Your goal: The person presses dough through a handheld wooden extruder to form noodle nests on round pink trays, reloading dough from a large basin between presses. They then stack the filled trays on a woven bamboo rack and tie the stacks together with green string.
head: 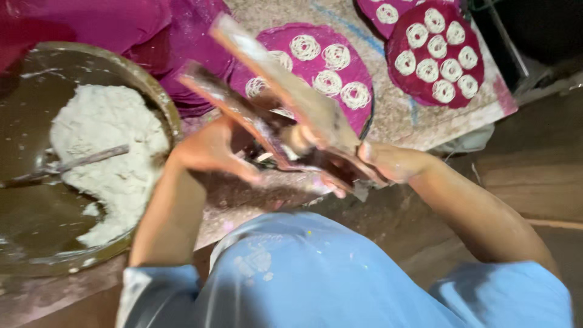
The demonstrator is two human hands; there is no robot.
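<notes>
Speckled stone floor [388, 121]; magenta round cloth mats [340, 61] carrying white noodle coils [328, 82]. Left hand [212, 149], right hand [392, 163] both grasping hinged wooden press [291, 115]. Dough-filled metal basin [36, 206] at floor's left edge.

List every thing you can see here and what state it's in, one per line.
Wooden press: handles spread open, held in both hands.
Left hand: gripping the lower handle.
Right hand: gripping the press's near end.
Big bowl: part full of white dough.
Spoon: stuck in the dough.
Two pink trays: loaded with noodle coils.
</notes>
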